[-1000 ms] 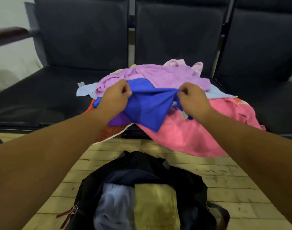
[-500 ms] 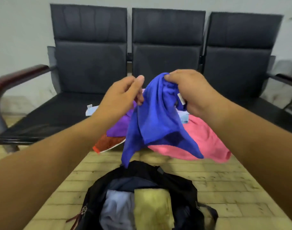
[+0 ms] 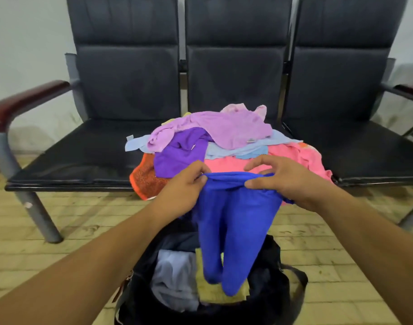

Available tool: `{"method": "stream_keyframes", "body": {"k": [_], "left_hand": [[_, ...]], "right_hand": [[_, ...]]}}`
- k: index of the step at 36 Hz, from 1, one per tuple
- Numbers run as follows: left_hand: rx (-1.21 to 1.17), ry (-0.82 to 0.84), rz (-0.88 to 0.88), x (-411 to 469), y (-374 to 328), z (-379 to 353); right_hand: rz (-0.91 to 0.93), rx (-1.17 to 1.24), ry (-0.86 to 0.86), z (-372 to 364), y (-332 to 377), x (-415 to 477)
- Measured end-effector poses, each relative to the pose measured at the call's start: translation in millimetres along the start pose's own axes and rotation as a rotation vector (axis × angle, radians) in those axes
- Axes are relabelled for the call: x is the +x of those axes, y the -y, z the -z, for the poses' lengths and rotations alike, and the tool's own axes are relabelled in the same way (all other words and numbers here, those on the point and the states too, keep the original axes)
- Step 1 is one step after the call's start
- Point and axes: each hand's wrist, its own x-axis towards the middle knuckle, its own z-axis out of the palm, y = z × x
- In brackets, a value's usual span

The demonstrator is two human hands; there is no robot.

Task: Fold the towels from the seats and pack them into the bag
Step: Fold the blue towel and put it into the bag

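A blue towel (image 3: 233,226) hangs in the air in front of the seats, its lower end dangling over the open black bag (image 3: 278,292) on the floor. My left hand (image 3: 182,191) pinches its top edge on the left, and my right hand (image 3: 280,181) holds the top edge on the right with thumb and fingers. Inside the bag lie a folded grey towel (image 3: 175,277) and a yellow towel (image 3: 215,292). A pile of towels covers the middle seat: lilac (image 3: 226,127), purple (image 3: 179,153), light blue (image 3: 245,148), pink (image 3: 299,158) and orange (image 3: 147,179).
A row of three black seats (image 3: 88,156) with wooden armrests (image 3: 25,102) stands against a pale wall. Their metal legs (image 3: 39,214) rest on a wooden plank floor (image 3: 60,249). The bag sits just in front of the middle seat.
The blue towel came off the pile and now hangs lower, spread between both hands above the bag. The purple towel beneath it is now uncovered.
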Motion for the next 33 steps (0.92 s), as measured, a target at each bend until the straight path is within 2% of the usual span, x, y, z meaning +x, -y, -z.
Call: {"method": "stream_keyframes", "body": {"k": [3,8,12,14,24,28,33], "left_hand": [[0.015,0.025,0.006,5,-2,-1],[0.375,0.046,-0.216,10,-6,6],[0.394,0.070,-0.225,14,4,15],[0.405,0.051,-0.201,16,7,21],[0.358,-0.121,-0.009,23,19,42],[0.391,-0.170,-0.013,22,21,50],[0.423,-0.216,0.010,20,19,62]], "right_hand": [[0.109,-0.071,-0.022,4,-6,7],[0.177,-0.120,-0.087,9,-14,14],[0.214,-0.180,-0.249,12,-21,24],[0.215,-0.196,-0.278,14,-23,26],[0.194,-0.421,-0.109,21,-24,23],[0.135,-0.570,-0.123,33,-32,22],[0.108,-0.525,-0.195,40,-31,15]]}}
